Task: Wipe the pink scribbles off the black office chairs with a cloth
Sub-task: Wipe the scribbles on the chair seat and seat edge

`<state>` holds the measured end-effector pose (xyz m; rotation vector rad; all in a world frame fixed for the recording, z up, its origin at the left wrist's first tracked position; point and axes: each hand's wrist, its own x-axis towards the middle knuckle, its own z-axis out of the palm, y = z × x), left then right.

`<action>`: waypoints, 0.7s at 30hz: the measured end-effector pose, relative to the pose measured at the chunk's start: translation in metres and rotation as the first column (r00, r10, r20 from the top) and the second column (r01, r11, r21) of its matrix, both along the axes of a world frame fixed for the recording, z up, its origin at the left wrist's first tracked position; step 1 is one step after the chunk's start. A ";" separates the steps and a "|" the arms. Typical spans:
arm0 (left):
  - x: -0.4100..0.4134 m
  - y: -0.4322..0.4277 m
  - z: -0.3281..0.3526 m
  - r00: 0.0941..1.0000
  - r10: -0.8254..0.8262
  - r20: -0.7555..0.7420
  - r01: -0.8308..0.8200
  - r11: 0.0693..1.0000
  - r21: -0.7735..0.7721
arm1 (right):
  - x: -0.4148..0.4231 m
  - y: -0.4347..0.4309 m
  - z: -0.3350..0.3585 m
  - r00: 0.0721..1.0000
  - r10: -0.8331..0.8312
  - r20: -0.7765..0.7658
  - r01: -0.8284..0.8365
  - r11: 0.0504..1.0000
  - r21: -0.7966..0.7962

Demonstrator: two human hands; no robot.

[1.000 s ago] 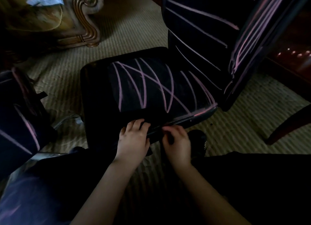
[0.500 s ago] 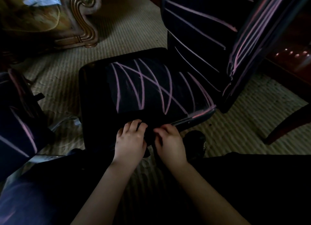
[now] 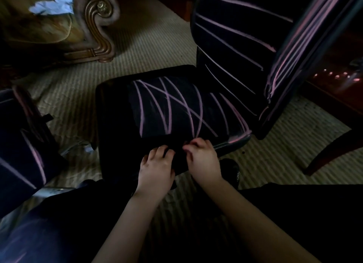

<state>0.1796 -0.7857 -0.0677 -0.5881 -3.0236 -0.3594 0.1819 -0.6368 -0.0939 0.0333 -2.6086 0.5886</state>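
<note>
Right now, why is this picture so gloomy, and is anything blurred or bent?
Head view: dim, with light mainly on the carpet; the black seat swallows detail, though the pink scribbles read clearly. Head view again: what the left hand and right hand hold is lost in shadow; the wide lens bows the backrest; glare dots sparkle at right.

Furnished living room: a carved wooden sofa arm [image 3: 100, 9] and a dark wooden table leg [image 3: 332, 152] are standing on ribbed beige carpet [image 3: 157, 52].
</note>
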 end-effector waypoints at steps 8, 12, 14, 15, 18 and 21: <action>-0.002 -0.006 0.002 0.999 0.013 0.048 -0.014 1.000 0.023 | -0.025 0.037 0.017 0.955 -0.275 0.109 0.278 0.960 -0.015; -0.004 -0.008 0.005 0.996 0.067 0.064 -0.067 0.998 0.003 | -0.026 -0.015 0.021 0.992 0.053 0.118 -0.059 0.997 0.045; -0.004 -0.011 0.005 0.994 0.073 0.075 -0.073 0.997 -0.001 | -0.030 -0.001 0.022 0.993 0.053 0.109 -0.060 0.996 0.066; -0.004 -0.012 0.005 0.995 0.071 0.074 -0.071 0.997 0.007 | -0.033 0.012 0.021 0.993 0.001 0.115 -0.009 0.998 0.067; -0.005 -0.016 0.005 0.996 0.062 0.062 -0.064 0.997 0.031 | -0.037 0.055 0.020 0.962 -0.218 0.162 0.216 0.976 0.032; -0.005 -0.016 0.005 0.997 0.070 0.043 -0.071 0.997 0.042 | -0.036 0.052 0.021 0.930 -0.317 0.186 0.322 0.947 0.003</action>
